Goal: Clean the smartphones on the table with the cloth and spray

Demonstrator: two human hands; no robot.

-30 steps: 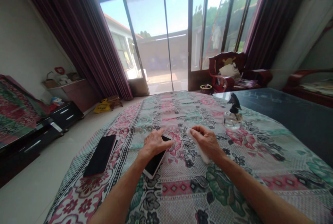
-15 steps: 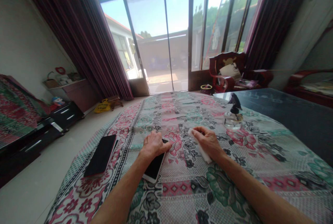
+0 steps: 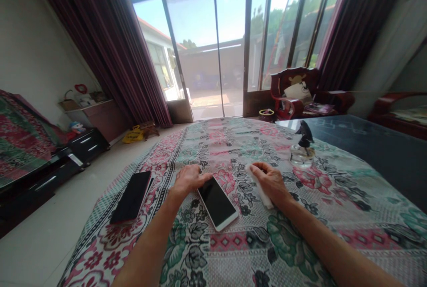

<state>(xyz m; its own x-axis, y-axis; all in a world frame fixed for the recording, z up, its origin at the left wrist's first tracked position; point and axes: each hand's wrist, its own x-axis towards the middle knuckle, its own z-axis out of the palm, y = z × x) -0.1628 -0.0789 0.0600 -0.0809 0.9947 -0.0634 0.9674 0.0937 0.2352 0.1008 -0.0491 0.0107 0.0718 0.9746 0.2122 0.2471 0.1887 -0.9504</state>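
Note:
A white-framed smartphone (image 3: 218, 202) lies screen up on the patterned tablecloth, its lower end angled toward the right. My left hand (image 3: 188, 179) is closed at its far upper end, with the thumb along the top edge; the other fingertips are partly hidden. To the right, my right hand (image 3: 271, 181) pinches a folded white cloth or tissue (image 3: 264, 194), which hangs down onto the table beneath the palm. A clear spray bottle (image 3: 302, 156) with a black nozzle stands beyond my right hand. Left of my left arm rests a dark, flat phone-like item (image 3: 131, 197).
The floral tablecloth (image 3: 247, 256) covers the rounded table. A dark tabletop (image 3: 360, 140) adjoins at the right, with a red wooden chair (image 3: 280, 96) behind it. Glass doors (image 3: 230, 65) stand ahead between purple curtains. A black low cabinet (image 3: 88, 145) is at far left.
The smartphone has swung round, its near end moving from left to right. My left hand has shifted slightly left. My right hand still holds the white cloth in nearly the same place.

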